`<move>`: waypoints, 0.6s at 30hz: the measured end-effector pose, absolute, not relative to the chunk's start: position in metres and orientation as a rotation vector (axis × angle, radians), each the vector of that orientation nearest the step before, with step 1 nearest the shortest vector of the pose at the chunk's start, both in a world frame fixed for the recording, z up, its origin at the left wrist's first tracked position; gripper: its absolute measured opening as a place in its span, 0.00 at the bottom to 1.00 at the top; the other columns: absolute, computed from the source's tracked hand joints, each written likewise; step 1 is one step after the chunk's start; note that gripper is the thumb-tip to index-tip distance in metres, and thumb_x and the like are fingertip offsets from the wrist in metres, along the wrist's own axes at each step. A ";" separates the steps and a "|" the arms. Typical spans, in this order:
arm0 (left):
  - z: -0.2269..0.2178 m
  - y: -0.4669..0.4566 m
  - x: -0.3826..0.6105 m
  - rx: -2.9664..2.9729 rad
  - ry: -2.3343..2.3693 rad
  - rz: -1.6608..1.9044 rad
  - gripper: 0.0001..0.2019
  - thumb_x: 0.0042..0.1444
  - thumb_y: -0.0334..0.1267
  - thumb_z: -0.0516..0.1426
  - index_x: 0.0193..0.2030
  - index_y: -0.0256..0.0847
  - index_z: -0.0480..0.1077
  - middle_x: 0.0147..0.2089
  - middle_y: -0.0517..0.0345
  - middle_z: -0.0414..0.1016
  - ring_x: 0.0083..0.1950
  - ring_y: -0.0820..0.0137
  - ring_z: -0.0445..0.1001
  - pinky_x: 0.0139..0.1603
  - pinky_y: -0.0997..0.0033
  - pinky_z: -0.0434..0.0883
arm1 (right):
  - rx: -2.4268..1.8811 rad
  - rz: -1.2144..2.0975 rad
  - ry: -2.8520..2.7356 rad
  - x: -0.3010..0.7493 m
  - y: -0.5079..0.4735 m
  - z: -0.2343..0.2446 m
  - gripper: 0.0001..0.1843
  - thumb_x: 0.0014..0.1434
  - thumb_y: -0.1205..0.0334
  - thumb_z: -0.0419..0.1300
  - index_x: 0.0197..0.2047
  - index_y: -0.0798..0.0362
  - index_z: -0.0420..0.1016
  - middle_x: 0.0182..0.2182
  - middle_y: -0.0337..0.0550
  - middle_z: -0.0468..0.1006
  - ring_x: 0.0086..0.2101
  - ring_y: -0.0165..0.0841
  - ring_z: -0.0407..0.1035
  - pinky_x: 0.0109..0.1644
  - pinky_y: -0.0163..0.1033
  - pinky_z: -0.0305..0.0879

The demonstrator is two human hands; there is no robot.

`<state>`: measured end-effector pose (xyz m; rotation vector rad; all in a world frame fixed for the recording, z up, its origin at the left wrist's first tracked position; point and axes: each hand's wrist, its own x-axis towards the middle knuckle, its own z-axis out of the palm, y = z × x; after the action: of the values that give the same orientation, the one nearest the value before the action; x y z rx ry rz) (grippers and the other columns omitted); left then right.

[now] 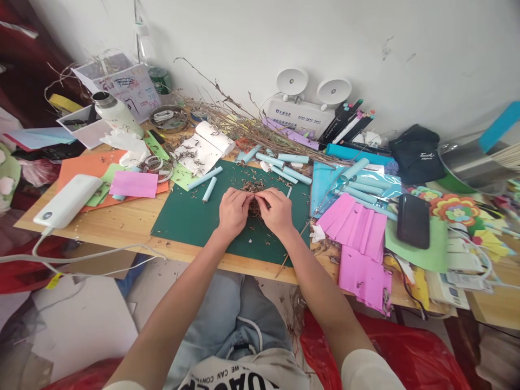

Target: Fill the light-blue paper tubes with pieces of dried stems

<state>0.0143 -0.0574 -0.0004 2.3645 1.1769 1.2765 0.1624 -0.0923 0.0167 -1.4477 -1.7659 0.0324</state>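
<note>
Well left of the green mat point(182, 216), a smooth white plastic power bank point(69, 200), slab-shaped with rounded edges, lies beside one flat pink paper slip point(134, 184) on a larger orange sheet point(73, 172). Beyond the mat's far left corner stand one pale bottle point(117, 115) with a bare metal mouth and, nearer the mat, one curling roll of white paper point(213, 140) sprinkled with brown scraps. On the mat's left part lie two slim, light blue tubes point(209, 189). At the mat's middle the left hand point(234, 212) has its thumb and fingertips pinched on dry, crumbly plant bits point(254, 187), which lie heaped on the mat under both hands. The right hand point(277, 210) pinches at the same bits, its fingertips meeting the left's. Behind the mat, one boxy white lamp point(300, 115) carries two round heads. Right of the mat spread two batches of creased pink strips point(357, 222), then one dark, glossy, rounded oblong phone point(413, 221) on light green paper point(436, 249).
</note>
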 end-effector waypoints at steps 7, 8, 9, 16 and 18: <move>0.001 -0.061 0.015 2.420 1.188 1.216 0.13 0.69 0.39 0.50 0.39 0.41 0.74 0.35 0.54 0.78 0.41 0.64 0.69 0.43 0.61 0.64 | -1.455 0.074 -1.707 0.156 -0.096 0.020 0.08 0.65 0.65 0.54 0.35 0.50 0.73 0.33 0.44 0.77 0.33 0.35 0.70 0.40 0.40 0.66; 0.002 -0.062 0.015 2.440 1.195 1.206 0.12 0.69 0.39 0.50 0.39 0.41 0.74 0.35 0.54 0.78 0.41 0.64 0.69 0.42 0.61 0.63 | -1.450 0.076 -1.697 0.156 -0.097 0.020 0.08 0.64 0.65 0.54 0.35 0.50 0.72 0.33 0.44 0.77 0.33 0.35 0.70 0.40 0.40 0.65; 0.002 -0.063 0.016 2.462 1.204 1.197 0.12 0.69 0.39 0.50 0.38 0.41 0.73 0.35 0.54 0.77 0.40 0.64 0.68 0.41 0.61 0.62 | -1.448 0.074 -1.687 0.155 -0.097 0.021 0.08 0.64 0.65 0.54 0.35 0.50 0.72 0.32 0.44 0.76 0.32 0.34 0.69 0.39 0.40 0.65; 0.007 -0.065 0.016 2.566 1.333 1.163 0.14 0.69 0.39 0.49 0.33 0.41 0.69 0.33 0.53 0.72 0.39 0.63 0.65 0.39 0.62 0.59 | -1.534 0.001 -1.635 0.162 -0.095 0.023 0.09 0.66 0.65 0.51 0.35 0.51 0.71 0.31 0.44 0.73 0.33 0.35 0.68 0.39 0.40 0.64; 0.006 -0.064 0.017 2.599 1.361 1.136 0.15 0.69 0.40 0.49 0.31 0.41 0.68 0.32 0.52 0.71 0.39 0.63 0.65 0.38 0.62 0.58 | -1.594 -0.005 -1.656 0.164 -0.094 0.022 0.10 0.66 0.64 0.51 0.34 0.51 0.71 0.31 0.44 0.73 0.33 0.36 0.68 0.39 0.40 0.63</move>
<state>0.0171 -0.0635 0.0061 2.5992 1.3613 1.1356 0.1636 -0.0943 0.0219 -1.5938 -1.6555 -0.0055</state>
